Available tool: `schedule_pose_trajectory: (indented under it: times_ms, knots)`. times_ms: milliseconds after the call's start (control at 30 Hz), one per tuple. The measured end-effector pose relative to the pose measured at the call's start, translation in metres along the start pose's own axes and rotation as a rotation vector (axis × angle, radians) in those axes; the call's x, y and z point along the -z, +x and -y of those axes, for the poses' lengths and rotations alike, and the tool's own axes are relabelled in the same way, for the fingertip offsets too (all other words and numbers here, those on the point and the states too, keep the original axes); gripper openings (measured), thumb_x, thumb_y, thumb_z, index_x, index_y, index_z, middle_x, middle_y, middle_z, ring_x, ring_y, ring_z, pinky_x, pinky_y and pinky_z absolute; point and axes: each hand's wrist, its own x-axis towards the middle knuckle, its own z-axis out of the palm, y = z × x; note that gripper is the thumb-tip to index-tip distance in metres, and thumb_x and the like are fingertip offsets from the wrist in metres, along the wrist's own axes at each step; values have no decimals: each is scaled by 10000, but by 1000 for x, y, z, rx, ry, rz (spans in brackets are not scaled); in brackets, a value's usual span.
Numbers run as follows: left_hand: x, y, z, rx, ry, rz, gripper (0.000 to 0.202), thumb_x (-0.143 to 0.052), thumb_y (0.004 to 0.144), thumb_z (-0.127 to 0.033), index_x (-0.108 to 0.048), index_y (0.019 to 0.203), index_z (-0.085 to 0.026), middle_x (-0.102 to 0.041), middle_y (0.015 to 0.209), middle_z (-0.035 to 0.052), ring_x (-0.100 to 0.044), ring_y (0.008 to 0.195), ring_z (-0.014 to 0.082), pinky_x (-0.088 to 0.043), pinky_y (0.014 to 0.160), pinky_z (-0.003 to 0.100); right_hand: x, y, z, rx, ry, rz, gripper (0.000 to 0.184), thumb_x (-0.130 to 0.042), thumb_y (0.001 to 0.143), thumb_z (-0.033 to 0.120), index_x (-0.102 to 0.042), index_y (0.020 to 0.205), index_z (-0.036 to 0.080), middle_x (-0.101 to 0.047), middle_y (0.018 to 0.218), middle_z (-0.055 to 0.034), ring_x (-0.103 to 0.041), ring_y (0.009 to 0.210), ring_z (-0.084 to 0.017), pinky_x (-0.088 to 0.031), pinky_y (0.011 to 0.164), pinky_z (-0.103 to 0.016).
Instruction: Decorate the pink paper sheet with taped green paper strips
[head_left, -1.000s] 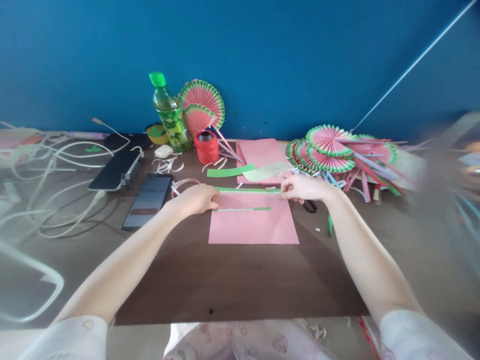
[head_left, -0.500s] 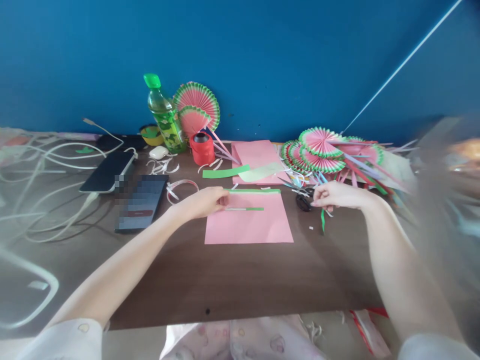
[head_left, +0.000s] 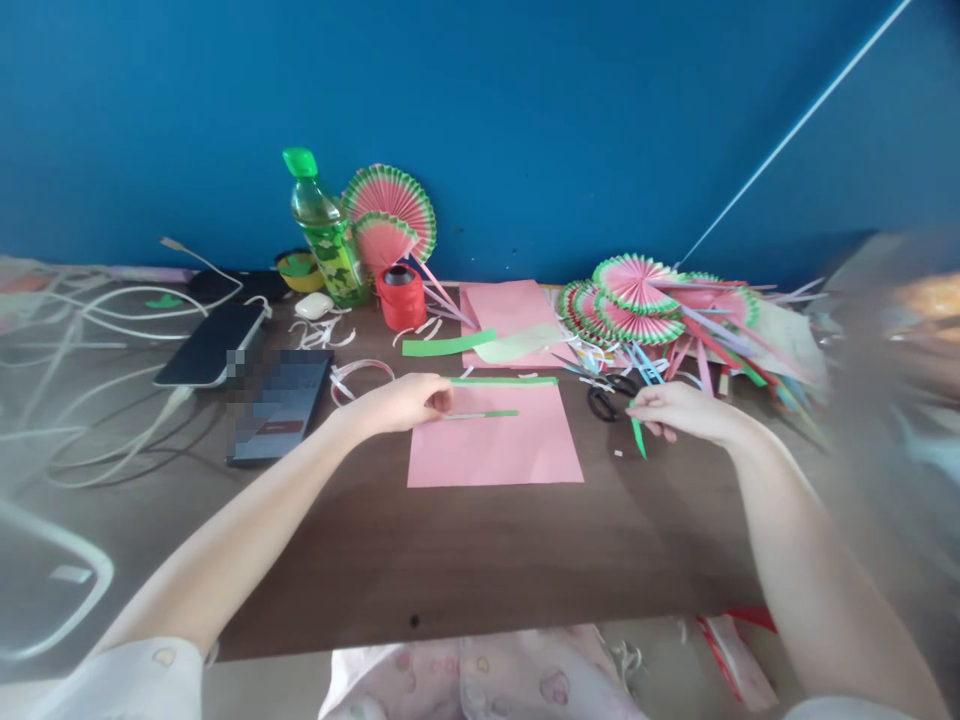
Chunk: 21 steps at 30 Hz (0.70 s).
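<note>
A pink paper sheet (head_left: pixel 495 450) lies flat on the brown table (head_left: pixel 465 560) in front of me, with a green strip (head_left: pixel 504 381) along its far edge. My left hand (head_left: pixel 401 402) rests closed at the sheet's left side, pinching the end of a thin white and green strip (head_left: pixel 484 414) that lies across the sheet. My right hand (head_left: pixel 679 410) is closed to the right of the sheet, holding a short green paper strip (head_left: pixel 637 436). Black scissors (head_left: pixel 609 398) lie just left of that hand.
A pile of pink and green paper fans (head_left: pixel 645 305) and loose strips fills the back right. At the back stand a green bottle (head_left: pixel 324 232), a red tape roll (head_left: pixel 400 297), more fans (head_left: pixel 390 215) and pink sheets (head_left: pixel 510 315). Two phones (head_left: pixel 277 405) and white cables (head_left: pixel 90 330) lie left.
My right hand left the sheet's far right corner, moved right past the scissors and picked up a short green strip. My left hand stayed at the sheet's left side.
</note>
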Motion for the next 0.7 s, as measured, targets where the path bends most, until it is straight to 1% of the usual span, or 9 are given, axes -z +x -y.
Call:
schedule_pose_trajectory:
  times_ms: [67, 167, 233, 300, 367, 433, 500, 567, 700]
  knots:
    - [4, -2, -1, 47, -5, 39, 128, -484, 689, -193, -554, 791, -162, -598, 815, 27, -551, 738, 135, -398, 641, 222, 0, -4, 15, 79, 146, -34, 282, -563, 701, 438, -517, 639, 166, -591, 572, -1, -528, 456, -92, -348, 430, -209]
    - [9, -4, -5, 99, -13, 57, 154, -466, 694, -216, -569, 798, -168, -612, 821, 22, -558, 741, 139, -402, 627, 216, -6, -5, 42, 186, 371, 5, 286, -603, 689, 434, -528, 670, 159, -610, 610, -13, -579, 540, -112, -410, 495, -216]
    - [12, -5, -10, 116, -13, 19, 172, -442, 715, -230, -579, 805, -176, -622, 836, 17, -562, 758, 141, -405, 646, 221, -15, 0, 59, 203, 487, 79, 279, -641, 670, 408, -531, 705, 154, -637, 660, -29, -609, 593, -127, -440, 533, -223]
    - [12, -5, -15, 118, -47, -40, 202, -421, 751, -265, -588, 827, -181, -631, 867, 16, -566, 786, 145, -410, 684, 232, -26, 8, 74, 241, 589, 141, 285, -662, 658, 390, -521, 691, 145, -643, 657, -33, -615, 583, -124, -447, 522, -216]
    - [9, -4, -20, 85, -160, -73, 255, -402, 790, -330, -588, 881, -181, -633, 927, 20, -569, 834, 148, -416, 727, 239, -38, 16, 87, 271, 660, 199, 267, -673, 661, 357, -526, 700, 138, -649, 654, -30, -617, 578, -115, -461, 536, -212]
    - [3, -2, -25, 17, -316, -63, 307, -378, 819, -373, -575, 943, -173, -626, 988, 33, -569, 883, 143, -420, 766, 240, -49, 23, 99, 294, 719, 250, 260, -680, 657, 340, -520, 698, 140, -658, 651, -28, -621, 567, -116, -471, 537, -218]
    - [-3, -1, -28, -22, -441, -49, 326, -364, 836, -369, -552, 996, -157, -623, 1006, 54, -573, 890, 131, -425, 787, 245, -59, 28, 109, 312, 759, 279, 248, -674, 667, 332, -522, 689, 138, -663, 646, -28, -617, 546, -109, -480, 542, -223]
    - [-8, 1, -31, -23, -511, -31, 315, -385, 833, -352, -536, 1026, -155, -623, 996, 58, -576, 878, 125, -432, 783, 252, -67, 32, 117, 318, 804, 294, 227, -670, 671, 311, -527, 697, 137, -671, 655, -29, -622, 549, -108, -493, 561, -229]
    - [-12, 3, -33, -2, -552, -35, 219, -467, 782, -305, -563, 882, -135, -629, 851, 42, -577, 757, 112, -447, 725, 251, -79, 36, 124, 321, 873, 289, 193, -647, 692, 283, -512, 709, 146, -674, 660, -33, -640, 607, -122, -512, 621, -250]
